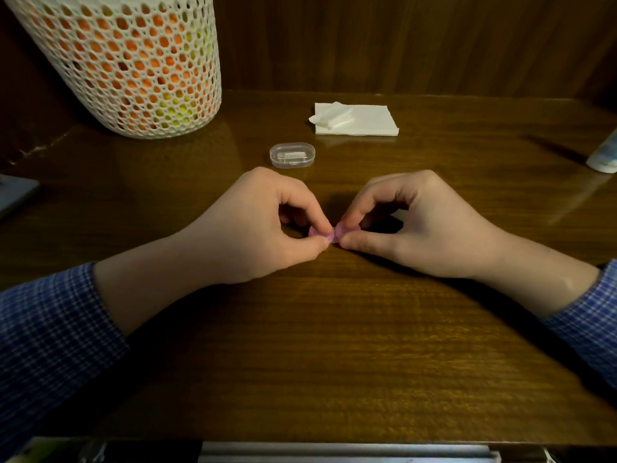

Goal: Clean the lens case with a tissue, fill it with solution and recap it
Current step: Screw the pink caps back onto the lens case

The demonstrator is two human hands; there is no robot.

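the left hand [267,225] and the right hand [410,225] meet low over the brown wooden tabletop [334,345], each pinching one end of a small pink plastic lens case [329,232] between thumb and curled fingers. just beyond the left hand lies a clear oval plastic box [292,155]; further beyond, between the two hands, a folded white tissue [360,120]. far beyond the left hand stands a white mesh basket [133,65]. a white bottle [606,155] shows well out past the right hand.
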